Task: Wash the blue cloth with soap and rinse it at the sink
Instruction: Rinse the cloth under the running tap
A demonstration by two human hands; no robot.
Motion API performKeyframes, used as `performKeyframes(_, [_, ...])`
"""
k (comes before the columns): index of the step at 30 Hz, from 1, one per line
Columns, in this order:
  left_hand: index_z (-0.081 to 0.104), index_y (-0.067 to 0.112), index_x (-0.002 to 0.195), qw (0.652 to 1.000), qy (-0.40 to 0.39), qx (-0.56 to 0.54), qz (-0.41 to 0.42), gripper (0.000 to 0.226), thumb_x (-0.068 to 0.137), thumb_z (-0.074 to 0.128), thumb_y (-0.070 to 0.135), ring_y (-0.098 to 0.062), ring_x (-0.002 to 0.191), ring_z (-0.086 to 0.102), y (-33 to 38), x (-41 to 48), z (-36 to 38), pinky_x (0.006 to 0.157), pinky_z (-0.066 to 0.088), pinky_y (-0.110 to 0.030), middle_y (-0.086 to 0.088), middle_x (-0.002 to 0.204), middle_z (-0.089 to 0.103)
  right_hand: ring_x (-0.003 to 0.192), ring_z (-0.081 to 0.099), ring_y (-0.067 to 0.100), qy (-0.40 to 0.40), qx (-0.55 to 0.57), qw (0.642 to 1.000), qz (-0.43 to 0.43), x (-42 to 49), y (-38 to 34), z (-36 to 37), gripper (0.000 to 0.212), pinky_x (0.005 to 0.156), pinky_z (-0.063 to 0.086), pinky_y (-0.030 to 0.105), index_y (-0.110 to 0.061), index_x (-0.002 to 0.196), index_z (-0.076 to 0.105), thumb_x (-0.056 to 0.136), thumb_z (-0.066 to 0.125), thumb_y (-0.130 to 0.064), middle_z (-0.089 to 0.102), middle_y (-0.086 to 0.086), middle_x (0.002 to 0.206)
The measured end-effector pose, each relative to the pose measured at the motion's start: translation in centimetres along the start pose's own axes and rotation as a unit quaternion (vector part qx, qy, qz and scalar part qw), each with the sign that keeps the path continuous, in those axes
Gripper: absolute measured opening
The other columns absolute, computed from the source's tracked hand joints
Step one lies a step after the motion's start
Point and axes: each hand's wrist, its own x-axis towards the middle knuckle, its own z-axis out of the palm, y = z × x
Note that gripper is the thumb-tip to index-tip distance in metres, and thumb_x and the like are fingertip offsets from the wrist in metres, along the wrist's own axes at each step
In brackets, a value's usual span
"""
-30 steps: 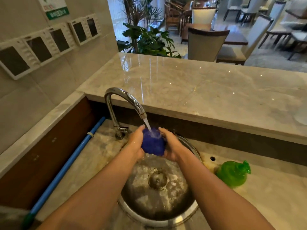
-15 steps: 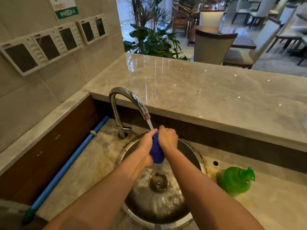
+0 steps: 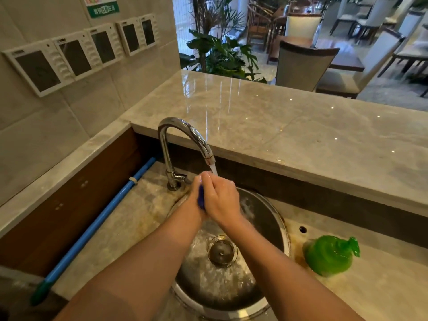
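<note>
Both hands, left hand (image 3: 193,200) and right hand (image 3: 221,198), press the blue cloth (image 3: 201,197) between curled fingers under the tap (image 3: 185,135) stream, likely wringing over the sink (image 3: 275,218).

Two hands (image 3: 209,198), one blue cloth (image 3: 201,197), one faucet (image 3: 185,144), five wall panels (image 3: 76,54).

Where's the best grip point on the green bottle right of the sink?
Probably the narrow nozzle end, coming from above: the green bottle lies on its side on the counter, its rounded body looks too wide for one hand, and nothing stands around it.
</note>
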Motion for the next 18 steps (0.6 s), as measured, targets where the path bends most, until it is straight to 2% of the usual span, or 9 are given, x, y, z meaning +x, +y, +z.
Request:
performKeyframes(2, [0.054,0.015,0.081,1.0,-0.001,0.014,0.003,0.029,0.097,0.039,0.035,-0.018,0.074,0.054,-0.4,-0.8,0.5,0.066,0.045,-0.03,-0.005,0.081,0.055,0.062,0.061,0.016,0.038,-0.112,0.992,0.042,1.7,1.3,-0.1,0.052,0.059,0.048,0.033,-0.02,0.072,0.06,0.102,0.025,-0.044,0.061,-0.001,0.066])
performKeyframes(4, [0.064,0.01,0.093,0.999,-0.008,0.031,-0.026,0.03,0.087,0.054,0.038,-0.026,0.086,0.062,-0.5,-1.0,0.7,0.077,0.051,-0.034,-0.013,0.091,0.067,0.068,0.06,0.017,-0.004,-0.124,0.979,0.163,3.5,3.0,-1.0,0.041,0.061,0.046,0.029,-0.02,0.077,0.055,0.104,0.029,-0.036,0.06,0.0,0.074])
performKeyframes(7, [0.066,0.011,0.107,0.998,-0.002,0.054,-0.04,0.037,0.08,0.064,0.036,-0.032,0.099,0.063,-0.4,-1.2,0.4,0.088,0.05,-0.044,-0.018,0.105,0.068,0.082,0.064,0.021,-0.055,0.095,0.94,0.324,4.0,4.5,-1.2,0.032,0.082,0.052,0.038,-0.02,0.085,0.057,0.103,0.04,-0.042,0.065,0.004,0.088])
performKeyframes(9, [0.068,0.011,0.107,0.998,-0.004,0.034,-0.045,0.037,0.078,0.068,0.033,-0.033,0.1,0.064,-0.6,-1.2,0.3,0.087,0.051,-0.043,-0.018,0.106,0.069,0.092,0.067,0.026,-0.094,0.278,0.866,0.405,3.2,4.2,-1.6,0.041,0.095,0.052,0.043,-0.015,0.096,0.063,0.1,0.042,-0.051,0.07,0.01,0.096])
performKeyframes(11, [0.068,0.01,0.107,0.999,-0.013,0.004,-0.042,0.039,0.075,0.071,0.031,-0.034,0.1,0.064,-0.8,-1.2,0.3,0.086,0.052,-0.043,-0.018,0.108,0.069,0.098,0.068,0.029,-0.129,0.386,0.805,0.432,2.3,4.2,-2.1,0.049,0.095,0.053,0.044,-0.013,0.105,0.067,0.096,0.048,-0.056,0.073,0.014,0.1])
performKeyframes(12, [0.068,0.01,0.106,0.999,-0.013,-0.004,-0.035,0.038,0.074,0.071,0.03,-0.034,0.098,0.064,-0.8,-1.0,0.4,0.084,0.053,-0.044,-0.018,0.107,0.069,0.098,0.068,0.03,-0.132,0.4,0.798,0.432,2.0,4.1,-2.5,0.047,0.091,0.054,0.043,-0.013,0.106,0.068,0.094,0.052,-0.056,0.074,0.014,0.1])
performKeyframes(13, [0.067,0.01,0.104,1.0,-0.004,-0.008,-0.028,0.035,0.075,0.069,0.03,-0.034,0.094,0.064,-0.7,-0.8,0.4,0.082,0.053,-0.044,-0.018,0.104,0.069,0.097,0.068,0.031,-0.121,0.404,0.8,0.428,2.0,4.0,-2.6,0.044,0.085,0.055,0.041,-0.014,0.105,0.069,0.092,0.056,-0.055,0.074,0.013,0.1])
performKeyframes(15, [0.065,0.011,0.1,0.999,0.028,-0.016,-0.01,0.029,0.08,0.063,0.031,-0.033,0.086,0.062,-0.2,-0.2,0.1,0.077,0.053,-0.044,-0.018,0.099,0.067,0.099,0.068,0.033,-0.083,0.347,0.853,0.381,2.0,3.5,-2.7,0.031,0.077,0.055,0.038,-0.018,0.1,0.068,0.09,0.062,-0.047,0.073,0.011,0.099])
performKeyframes(18, [0.066,0.009,0.1,0.998,0.024,-0.041,-0.028,0.036,0.089,0.051,0.039,-0.034,0.087,0.063,0.9,0.3,-0.5,0.075,0.051,-0.045,-0.018,0.098,0.068,0.094,0.068,0.027,-0.033,0.248,0.937,0.244,1.8,2.4,-2.5,0.019,0.086,0.056,0.042,-0.017,0.091,0.069,0.092,0.064,-0.035,0.071,0.008,0.093])
